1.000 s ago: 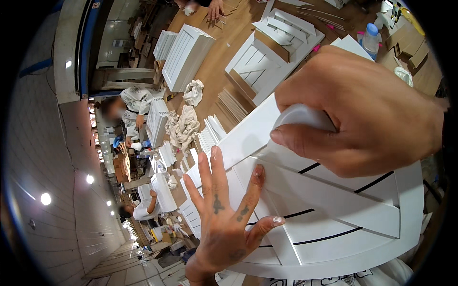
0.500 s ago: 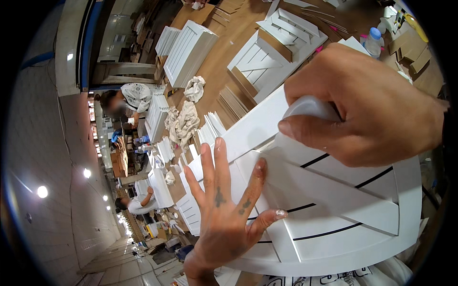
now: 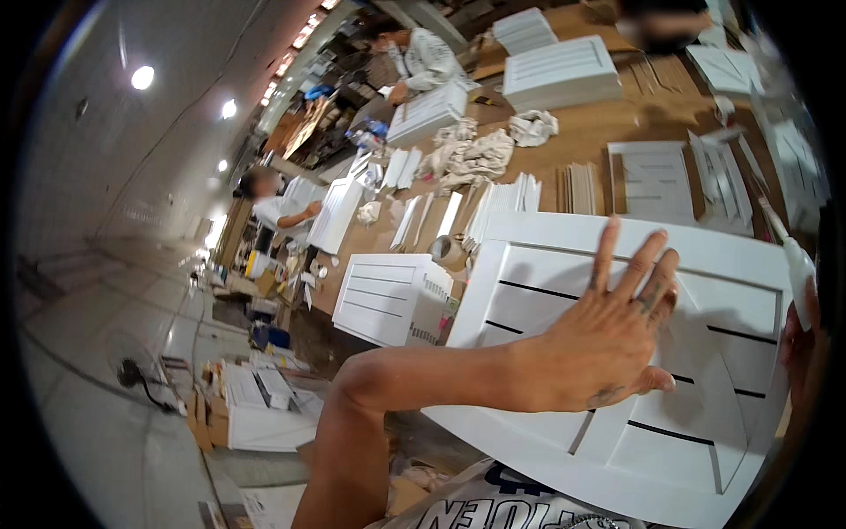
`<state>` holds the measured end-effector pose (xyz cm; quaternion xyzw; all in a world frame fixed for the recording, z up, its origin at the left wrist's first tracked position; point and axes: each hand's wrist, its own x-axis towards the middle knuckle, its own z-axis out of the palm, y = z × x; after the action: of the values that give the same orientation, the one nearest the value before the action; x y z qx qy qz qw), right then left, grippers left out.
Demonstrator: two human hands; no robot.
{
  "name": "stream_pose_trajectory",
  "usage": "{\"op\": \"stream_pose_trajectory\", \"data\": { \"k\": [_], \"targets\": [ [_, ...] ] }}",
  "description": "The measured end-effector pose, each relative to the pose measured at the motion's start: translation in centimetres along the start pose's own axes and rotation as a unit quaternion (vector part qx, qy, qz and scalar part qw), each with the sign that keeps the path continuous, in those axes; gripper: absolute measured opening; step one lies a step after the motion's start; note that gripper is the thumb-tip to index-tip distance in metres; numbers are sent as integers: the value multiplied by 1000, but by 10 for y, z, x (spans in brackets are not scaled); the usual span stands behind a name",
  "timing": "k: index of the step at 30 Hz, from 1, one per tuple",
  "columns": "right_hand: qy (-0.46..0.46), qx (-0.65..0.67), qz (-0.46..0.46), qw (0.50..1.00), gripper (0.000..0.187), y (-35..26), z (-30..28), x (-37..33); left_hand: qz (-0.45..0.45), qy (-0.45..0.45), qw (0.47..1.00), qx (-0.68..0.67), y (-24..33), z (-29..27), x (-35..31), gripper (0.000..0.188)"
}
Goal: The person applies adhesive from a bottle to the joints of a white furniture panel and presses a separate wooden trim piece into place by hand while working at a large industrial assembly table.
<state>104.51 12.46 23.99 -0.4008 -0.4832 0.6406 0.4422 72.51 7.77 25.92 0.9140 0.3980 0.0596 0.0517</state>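
Note:
A white panel (image 3: 551, 256) with a raised frame, a diagonal bar and dark slots lies in front of me. My left hand (image 3: 608, 339) rests on it palm down, fingers spread, holding nothing. At the far right edge, my right hand (image 3: 797, 344) is partly cut off by the dark rim. It is closed round a white squeeze bottle (image 3: 800, 280), whose thin nozzle points up and to the left, beyond the panel's right edge.
Stacked white panels (image 3: 374, 300) stand left of my panel; another stack (image 3: 564, 78) lies farther back. Crumpled rags (image 3: 480, 159), white strips (image 3: 515, 201) and brown strips (image 3: 577, 187) cover the table's middle. Two people (image 3: 429, 62) (image 3: 278, 212) work along the far side.
My view has swung left. My right hand with the bottle has gone from above the panel to the far right edge. My left hand still lies spread on the panel, farther right in view.

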Motion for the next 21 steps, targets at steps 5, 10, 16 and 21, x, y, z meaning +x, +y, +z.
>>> {"op": "stream_pose_trajectory", "data": {
  "k": [5,10,16,21],
  "targets": [
    [206,-163,-120,957,58,68,-12,0,30,18,999,40,-3,5,-8,87],
    [195,-142,-126,962,57,67,-21,1,41,39,998,21,-4,7,-6,85],
    [211,-113,-143,960,53,67,-17,4,64,33,996,44,-2,2,4,72],
    [168,-121,-134,969,66,58,-22,4,56,6,998,42,2,-3,5,68]
  ]
}}
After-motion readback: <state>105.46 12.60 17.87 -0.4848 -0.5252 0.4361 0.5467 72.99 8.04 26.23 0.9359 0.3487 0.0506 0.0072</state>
